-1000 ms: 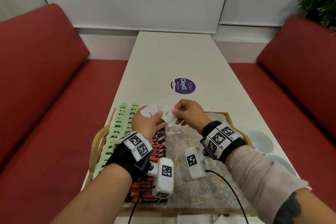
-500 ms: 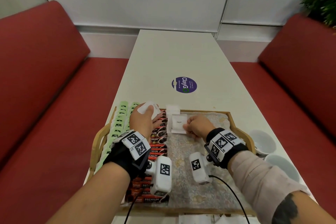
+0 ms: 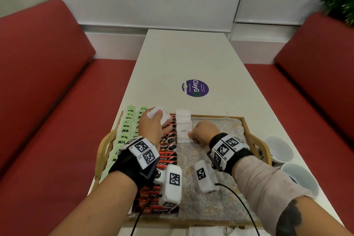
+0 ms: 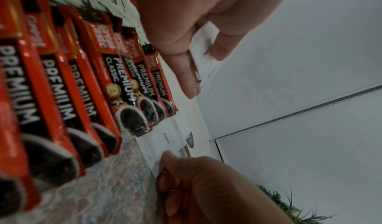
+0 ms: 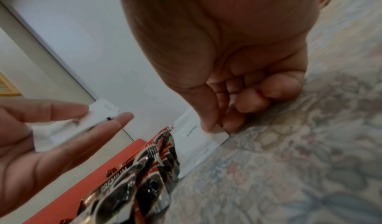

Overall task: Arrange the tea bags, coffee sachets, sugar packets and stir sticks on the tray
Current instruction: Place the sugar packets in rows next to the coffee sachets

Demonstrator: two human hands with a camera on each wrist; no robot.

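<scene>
A: What is your right hand (image 3: 205, 132) doing?

B: Your fingers are curled up tight. Your thumb and first finger pinch the near corner of a white sugar packet (image 3: 184, 132). That packet lies flat on the flowery cloth (image 3: 216, 203) in the tray (image 3: 254, 140), just left of your knuckles.

A: And your left hand (image 3: 151, 126)?

B: It is lifted a little above the tray. Your thumb and fingers hold a small stack of white packets (image 3: 161, 114).

A: What is under that hand?

B: A row of red and black coffee packets (image 3: 167, 156), side by side. The sugar packet touches their right edge. More sugar packets (image 3: 183, 116) lie in a line past your right hand's fingertips.

A: And further left?

B: Green tea bags (image 3: 125, 134) lie in two rows, left of your left hand, by the tray's edge.

A: Anything on the desk (image 3: 191, 59)?

B: White cups (image 3: 280, 148) sit to the right of your right wrist.
</scene>
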